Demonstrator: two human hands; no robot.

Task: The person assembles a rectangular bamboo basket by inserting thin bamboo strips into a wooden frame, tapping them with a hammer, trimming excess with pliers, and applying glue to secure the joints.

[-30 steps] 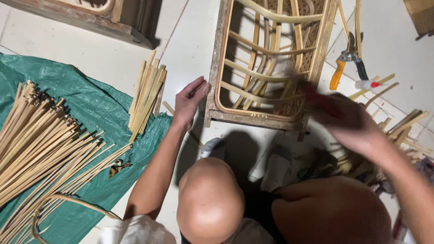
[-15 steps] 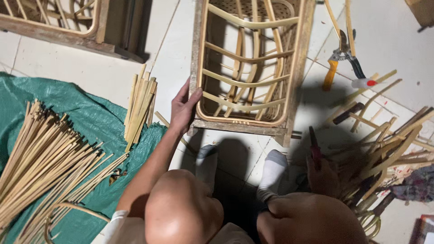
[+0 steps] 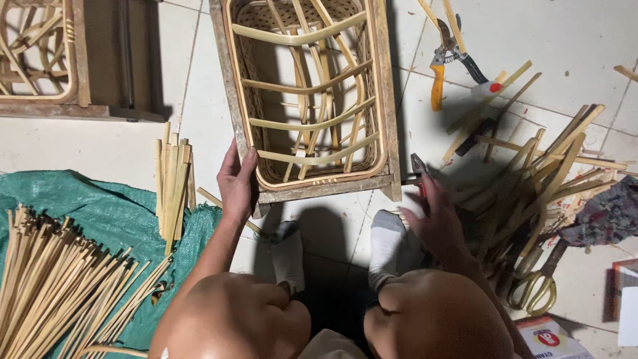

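Note:
A wooden frame woven with curved rattan strips [image 3: 319, 189] lies on the tiled floor in front of me. My left hand [image 3: 236, 183] grips its left rail near the front corner. My right hand [image 3: 435, 223] is just off the frame's front right corner. It is closed on a small pair of pliers [image 3: 417, 166] with a red handle, whose jaws point up toward that corner. My knees and white-socked feet [image 3: 385, 242] fill the bottom of the view.
A green tarp [image 3: 100, 213] on the left carries several cane strips [image 3: 60, 286] and a short bundle [image 3: 173, 186]. Orange-handled shears [image 3: 440, 70] lie at the upper right. Cane off-cuts [image 3: 538, 179] and yellow-handled scissors [image 3: 531, 286] lie right. Another frame [image 3: 40, 60] stands at the top left.
My right hand came up out of the off-cut pile toward the frame's front right corner with the pliers. My left hand stayed on the left rail. The view shifted closer.

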